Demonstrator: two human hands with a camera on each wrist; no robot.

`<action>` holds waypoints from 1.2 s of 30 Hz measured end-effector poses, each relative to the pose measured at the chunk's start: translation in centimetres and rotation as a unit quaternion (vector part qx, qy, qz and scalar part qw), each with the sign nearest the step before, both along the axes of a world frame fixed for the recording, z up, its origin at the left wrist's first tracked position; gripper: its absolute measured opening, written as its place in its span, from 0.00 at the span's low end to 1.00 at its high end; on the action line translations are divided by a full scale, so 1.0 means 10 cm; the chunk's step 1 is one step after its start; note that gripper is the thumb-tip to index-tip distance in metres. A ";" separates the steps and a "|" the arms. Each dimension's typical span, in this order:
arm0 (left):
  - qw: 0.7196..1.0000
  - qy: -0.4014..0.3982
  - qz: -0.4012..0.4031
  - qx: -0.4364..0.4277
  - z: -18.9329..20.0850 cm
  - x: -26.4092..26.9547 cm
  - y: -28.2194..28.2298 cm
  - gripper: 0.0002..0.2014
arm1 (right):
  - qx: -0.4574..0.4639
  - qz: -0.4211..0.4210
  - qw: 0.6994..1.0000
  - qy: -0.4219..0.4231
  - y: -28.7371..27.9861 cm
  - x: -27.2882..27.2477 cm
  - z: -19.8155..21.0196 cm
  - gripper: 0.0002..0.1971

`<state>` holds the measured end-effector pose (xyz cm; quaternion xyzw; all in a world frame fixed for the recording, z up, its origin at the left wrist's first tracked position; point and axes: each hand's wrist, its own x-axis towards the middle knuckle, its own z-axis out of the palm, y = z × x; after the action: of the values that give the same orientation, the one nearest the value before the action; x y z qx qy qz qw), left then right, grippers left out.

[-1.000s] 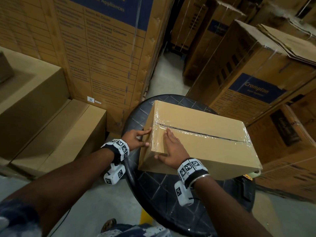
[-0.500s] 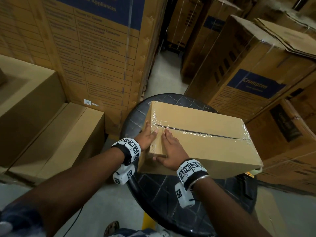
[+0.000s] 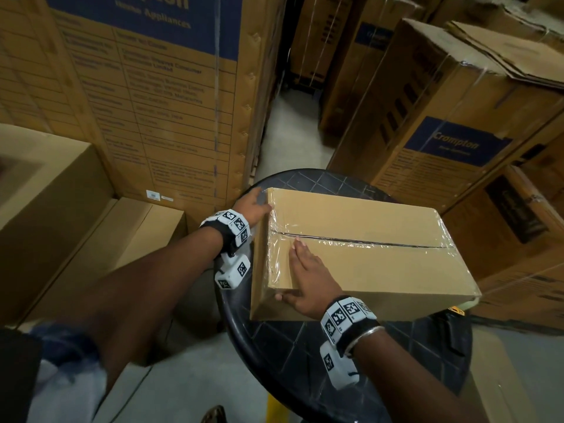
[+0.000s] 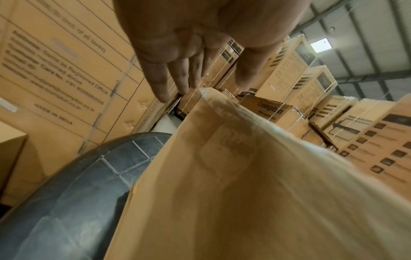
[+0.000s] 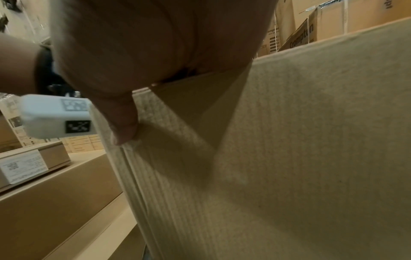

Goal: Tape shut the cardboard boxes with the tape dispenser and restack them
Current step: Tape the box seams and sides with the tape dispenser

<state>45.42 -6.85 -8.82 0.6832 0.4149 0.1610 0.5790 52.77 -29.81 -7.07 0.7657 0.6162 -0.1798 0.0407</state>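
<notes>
A plain cardboard box [image 3: 366,239] lies on a round black table [image 3: 305,361], its top seam covered by clear tape [image 3: 351,241] that wraps over the near-left end. My right hand [image 3: 308,276] lies flat on the box's top near that end, thumb down the front face [image 5: 124,126]. My left hand [image 3: 251,206] reaches along the box's left end with straight fingers [image 4: 177,73] by its far corner [image 4: 204,91]. A yellow and black object [image 3: 456,312], partly hidden, shows behind the box's right corner.
Tall printed cartons [image 3: 152,102] stand behind and to the left; more cartons [image 3: 442,132] crowd the right. Two plain boxes [image 3: 106,248] sit low at the left. A narrow strip of floor [image 3: 293,135] runs between the stacks.
My left hand has slid from the seam at the box's near-left edge farther along the left end to the far corner. The right hand stays flat on top.
</notes>
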 end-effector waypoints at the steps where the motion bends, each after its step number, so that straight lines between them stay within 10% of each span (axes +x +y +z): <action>1: 1.000 -0.004 -0.007 0.003 0.00 0.04 0.04 0.40 | -0.002 -0.001 1.000 -0.001 0.00 0.00 0.00 0.56; 5: 0.999 0.015 -0.037 0.006 -0.01 0.16 0.15 0.49 | -0.010 0.001 1.000 -0.005 0.01 0.00 0.02 0.55; 10: 0.999 0.024 -0.024 0.022 -0.13 0.23 0.15 0.27 | -0.012 -0.001 1.000 -0.004 0.02 0.01 0.02 0.56; 29: 0.998 0.042 0.027 -0.027 -0.13 0.23 0.40 0.11 | -0.017 -0.005 1.000 -0.007 0.01 -0.01 0.01 0.56; 36: 0.973 0.090 -0.060 0.206 0.01 0.29 0.37 0.27 | -0.011 -0.005 1.000 -0.004 0.01 -0.02 0.01 0.55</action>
<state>48.33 -3.15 -8.71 0.8232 0.3815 0.1458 0.3944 52.58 -29.73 -6.95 0.7691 0.6101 -0.1839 0.0501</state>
